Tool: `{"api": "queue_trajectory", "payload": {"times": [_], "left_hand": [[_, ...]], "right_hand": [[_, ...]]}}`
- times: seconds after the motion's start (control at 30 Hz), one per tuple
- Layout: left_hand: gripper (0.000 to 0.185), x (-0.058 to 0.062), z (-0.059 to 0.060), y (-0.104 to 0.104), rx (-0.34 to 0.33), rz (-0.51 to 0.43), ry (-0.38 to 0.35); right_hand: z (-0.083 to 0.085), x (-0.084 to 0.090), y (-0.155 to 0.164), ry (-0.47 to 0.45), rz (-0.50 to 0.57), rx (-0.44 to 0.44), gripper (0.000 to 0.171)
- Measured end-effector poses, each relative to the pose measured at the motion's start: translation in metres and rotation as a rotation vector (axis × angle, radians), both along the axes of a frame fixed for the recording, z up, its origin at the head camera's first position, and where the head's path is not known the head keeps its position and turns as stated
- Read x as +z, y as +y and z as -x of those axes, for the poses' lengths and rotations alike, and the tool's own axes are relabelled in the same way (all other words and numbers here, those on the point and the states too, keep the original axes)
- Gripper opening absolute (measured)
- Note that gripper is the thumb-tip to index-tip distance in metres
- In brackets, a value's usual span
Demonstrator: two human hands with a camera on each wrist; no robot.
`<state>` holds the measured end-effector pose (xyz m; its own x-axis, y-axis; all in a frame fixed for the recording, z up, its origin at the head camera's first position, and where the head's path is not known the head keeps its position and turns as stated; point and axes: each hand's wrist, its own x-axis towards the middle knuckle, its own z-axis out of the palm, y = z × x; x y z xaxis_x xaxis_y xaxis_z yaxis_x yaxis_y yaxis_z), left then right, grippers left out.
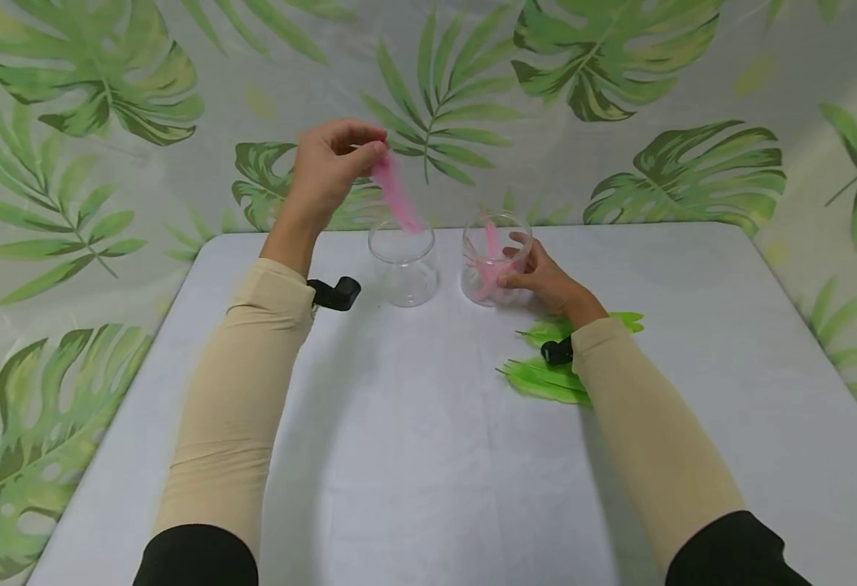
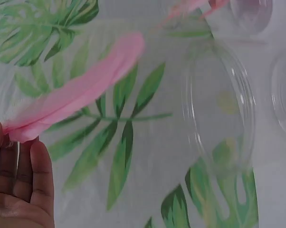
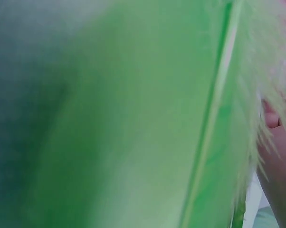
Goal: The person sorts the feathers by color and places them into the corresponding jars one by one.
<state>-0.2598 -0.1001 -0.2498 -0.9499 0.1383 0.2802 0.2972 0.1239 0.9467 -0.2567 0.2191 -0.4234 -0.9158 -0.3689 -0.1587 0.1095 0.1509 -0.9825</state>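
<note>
Left grip (image 1: 336, 163) pinches feather (image 1: 396, 191) by one end, upper centre of frame, tip hanging near left glass (image 1: 401, 262). Right grip (image 1: 545, 277) curls round right glass (image 1: 469, 259), pink feathers (image 1: 488, 273) inside. Likely step: moving feather to left glass; next calls for lowering tip, then letting go.

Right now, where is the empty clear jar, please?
In the head view, the empty clear jar stands left of the other jar, below the pink feather in the left hand.

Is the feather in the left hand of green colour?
No, the left hand pinches a pink feather; the green feathers lie on the table.
</note>
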Motion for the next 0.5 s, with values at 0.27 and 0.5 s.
{"api": "queue_trajectory", "payload": {"times": [0.27,0.5], "left_hand": [[0.023,-0.020,0.012,0.064,-0.056,-0.025,-0.010],[0.023,-0.045,0.014,0.094,-0.099,0.004,-0.045]], "right_hand": [[0.006,-0.013,0.009,0.033,-0.034,-0.010,0.092],[0.006,-0.014,0.008,0.012,-0.025,-0.010,0.093]]}}
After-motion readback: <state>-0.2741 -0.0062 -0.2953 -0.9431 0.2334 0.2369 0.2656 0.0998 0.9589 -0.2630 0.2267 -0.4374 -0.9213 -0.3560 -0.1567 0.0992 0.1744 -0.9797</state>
